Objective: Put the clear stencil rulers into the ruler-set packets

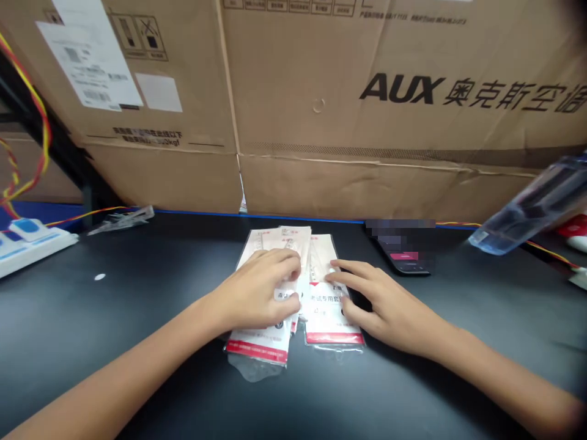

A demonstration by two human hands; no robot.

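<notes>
Several clear plastic packets with white-and-red printed cards inside lie overlapping on the black tabletop. My left hand curls over the left packet, with the thumb and fingers closing on the stack and hiding most of its print. My right hand rests on the right packet, its fingers spread across the packet's upper and right parts. A third packet sits between and behind them, partly under my left fingers.
A smartphone lies behind my right hand. A translucent blue-tinted plastic item hangs at the right. A white power strip and red-yellow wires are at the left. Large cardboard boxes form a wall behind the table.
</notes>
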